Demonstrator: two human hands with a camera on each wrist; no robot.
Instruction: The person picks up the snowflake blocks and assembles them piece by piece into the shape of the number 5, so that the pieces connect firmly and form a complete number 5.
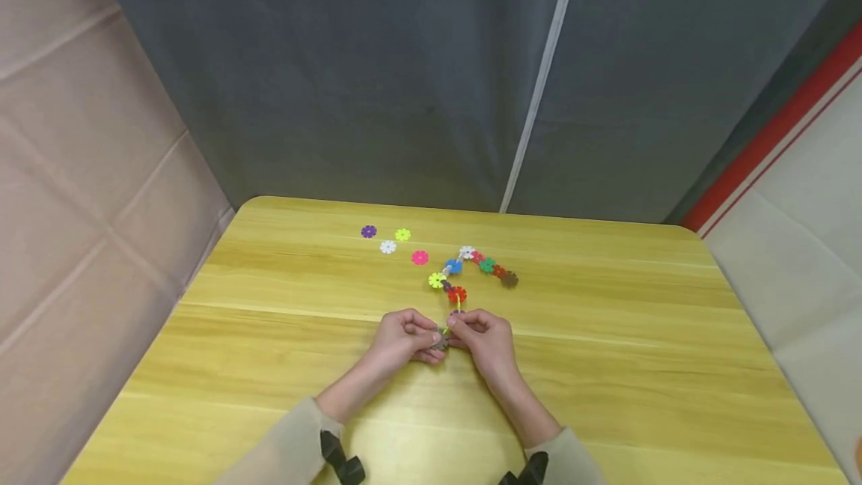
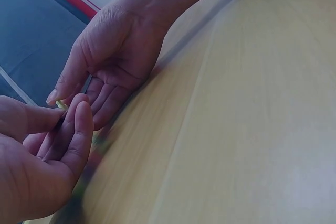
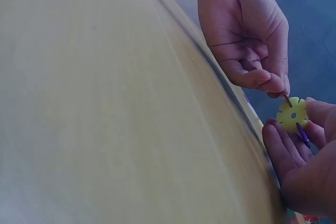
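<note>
A person's left hand (image 1: 404,335) and right hand (image 1: 486,335) meet fingertip to fingertip just above a yellow wooden table (image 1: 606,365). The right hand's curled fingers pinch a yellow snowflake disc (image 3: 292,115) at the near end of a chain of colourful discs (image 1: 471,272). The left hand's thumb and forefinger pinch a small brownish disc (image 3: 286,99) against its edge. The chain trails away from the hands. Four loose discs (image 1: 393,242) lie farther back to the left.

- A yellow disc (image 3: 293,114) (slotted around its rim) is seen at the right edge.
- Purple (image 1: 368,231), white (image 1: 387,247) and pink (image 1: 420,257) discs are scattered upper centre.
- The table (image 1: 606,365) is grained yellow wood.
</note>
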